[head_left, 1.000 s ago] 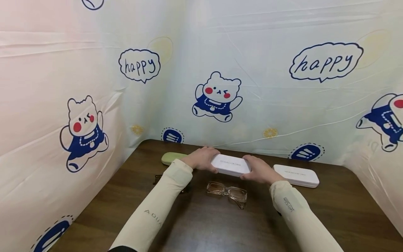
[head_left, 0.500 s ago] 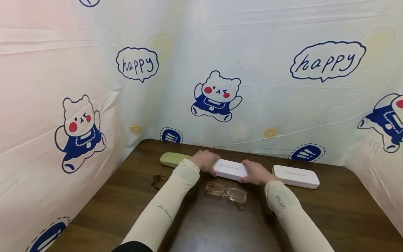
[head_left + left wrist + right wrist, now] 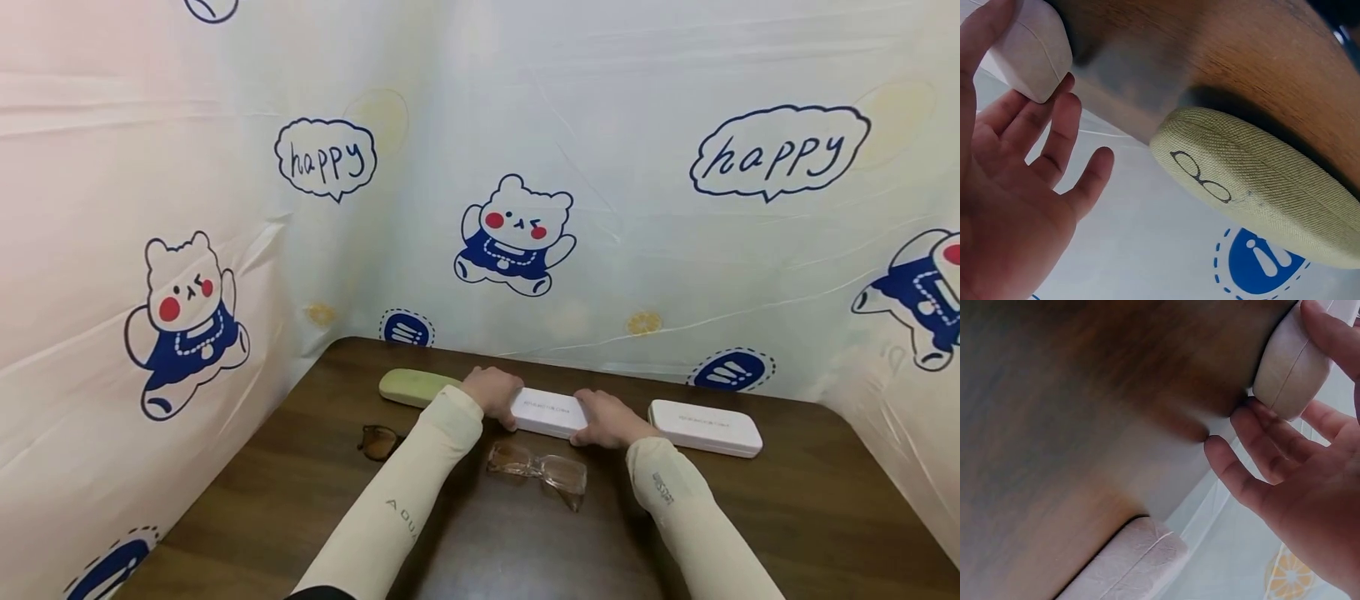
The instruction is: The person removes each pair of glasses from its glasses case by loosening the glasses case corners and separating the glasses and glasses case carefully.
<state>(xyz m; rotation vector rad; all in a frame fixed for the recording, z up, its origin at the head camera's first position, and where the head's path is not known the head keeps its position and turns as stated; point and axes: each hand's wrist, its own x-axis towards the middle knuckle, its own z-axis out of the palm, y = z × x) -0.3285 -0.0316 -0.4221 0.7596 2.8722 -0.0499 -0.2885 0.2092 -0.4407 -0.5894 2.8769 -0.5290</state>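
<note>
While your left hand (image 3: 491, 393) and your right hand (image 3: 611, 419) grip the center white case (image 3: 549, 412) by its opposite ends, thumb to fingers, keep the force even. That case appears to rest on the table (image 3: 540, 550), behind the clear glasses (image 3: 535, 468). Drawing it straight toward you at table height could push it into them and scratch them. If one hand lifts first, the case may tilt and slip, since only its ends are held. Lowering your left sleeve (image 3: 420, 475) could catch the brown glasses (image 3: 379, 442), which it partly covers. Shifting left may bump the green case (image 3: 1260, 184); shifting right, the second white case (image 3: 705, 427). Whether the gripped case contains anything cannot be told.
</note>
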